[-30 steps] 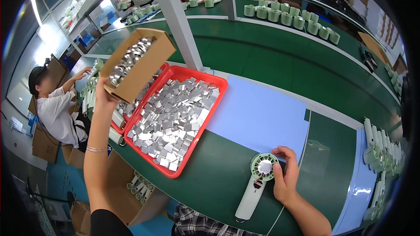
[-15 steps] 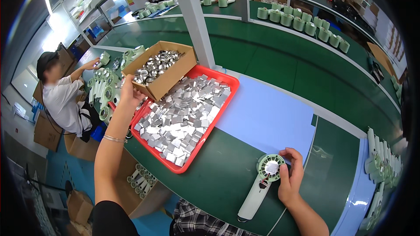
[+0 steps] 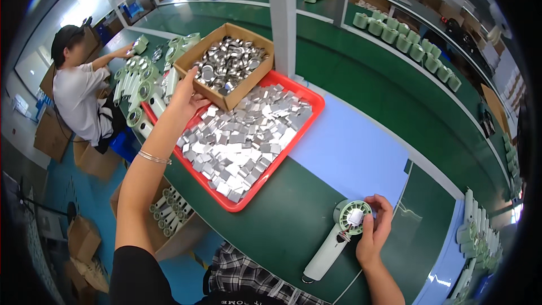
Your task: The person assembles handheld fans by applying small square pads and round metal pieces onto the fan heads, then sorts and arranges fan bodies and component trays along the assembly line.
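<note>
My left hand (image 3: pixel 189 97) grips the near-left wall of an open cardboard box (image 3: pixel 248 87), fingertips at its rim. Shiny round metal caps (image 3: pixel 231 62) fill the box, which sits over the far-left part of a red tray (image 3: pixel 312 121). Loose silvery square pieces (image 3: pixel 240 141) are spread across the tray. On the green table's near right, my right hand (image 3: pixel 374 231) curls around the round head of a pale green handheld fan (image 3: pixel 327 254), thumb at the rim. The fan's handle slants toward me. A whitish square (image 3: pixel 355 217) shows at the centre of its slotted head, with thin wires below.
A blue mat (image 3: pixel 350 141) lies right of the tray. More fan parts (image 3: pixel 138 79) are heaped at left, beside a seated co-worker (image 3: pixel 82 90). Fan bodies (image 3: pixel 471 231) line the right edge. A grey post (image 3: pixel 281 22) rises behind the box. Round green housings (image 3: pixel 403 42) stand in rows beyond.
The cardboard box has shifted away from me relative to the tray, and more of its inside shows. My left hand moved with it. My right hand stays at the fan; the whole view has shifted.
</note>
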A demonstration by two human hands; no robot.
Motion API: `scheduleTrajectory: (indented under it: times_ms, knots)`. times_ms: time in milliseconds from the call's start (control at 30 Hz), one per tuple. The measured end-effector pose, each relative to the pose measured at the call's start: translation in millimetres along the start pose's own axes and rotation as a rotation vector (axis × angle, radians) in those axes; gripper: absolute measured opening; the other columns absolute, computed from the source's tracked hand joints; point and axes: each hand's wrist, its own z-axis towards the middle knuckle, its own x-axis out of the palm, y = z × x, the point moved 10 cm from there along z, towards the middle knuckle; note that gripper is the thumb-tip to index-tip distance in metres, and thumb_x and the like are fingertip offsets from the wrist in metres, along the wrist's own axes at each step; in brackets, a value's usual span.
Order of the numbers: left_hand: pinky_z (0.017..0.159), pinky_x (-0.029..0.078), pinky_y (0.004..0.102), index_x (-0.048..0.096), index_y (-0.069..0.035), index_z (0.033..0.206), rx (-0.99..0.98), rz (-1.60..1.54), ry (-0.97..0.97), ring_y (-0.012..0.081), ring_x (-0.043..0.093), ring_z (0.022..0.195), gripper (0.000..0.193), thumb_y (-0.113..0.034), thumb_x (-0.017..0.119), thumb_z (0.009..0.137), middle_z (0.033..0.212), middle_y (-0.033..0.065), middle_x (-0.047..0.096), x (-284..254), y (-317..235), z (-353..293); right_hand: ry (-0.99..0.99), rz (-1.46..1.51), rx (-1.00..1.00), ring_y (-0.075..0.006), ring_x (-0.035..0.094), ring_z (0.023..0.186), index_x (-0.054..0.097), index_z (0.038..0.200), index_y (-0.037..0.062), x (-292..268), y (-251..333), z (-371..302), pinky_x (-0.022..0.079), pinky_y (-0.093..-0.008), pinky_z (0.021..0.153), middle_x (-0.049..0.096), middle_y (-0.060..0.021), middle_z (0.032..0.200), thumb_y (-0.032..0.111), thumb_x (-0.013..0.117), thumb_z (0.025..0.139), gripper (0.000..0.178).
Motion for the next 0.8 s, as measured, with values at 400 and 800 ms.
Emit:
scheduleTrajectory:
  times_ms: [400,800]
  knots:
    - [0.108,0.032,0.0414,0.048,-0.006,0.132,0.54,0.081,-0.005,0.0255,0.044,0.125,0.048,-0.025,0.062,0.09,0.137,0.0125,0.042,54.5,-43.0,-119.4,0.041,-0.121,-0.117,-0.0242,0.054,0.105,0.05,0.121,-0.0066,2.2,17.1,11.2,0.041,-0.0346,0.096,0.054,-0.0168,0.117,0.009,0.049,0.092,0.032]
    - [0.113,0.028,0.0448,0.032,-0.001,0.145,0.732,0.782,1.149,0.0383,0.033,0.137,0.072,-0.021,0.069,0.086,0.146,0.0224,0.031,265.9,108.5,-350.4,0.038,-0.164,-0.207,-0.0373,0.054,0.107,0.056,0.116,-0.0029,-2.3,33.9,-9.9,0.042,-0.0427,0.095,0.058,-0.0208,0.115,0.007,0.057,0.089,0.029]
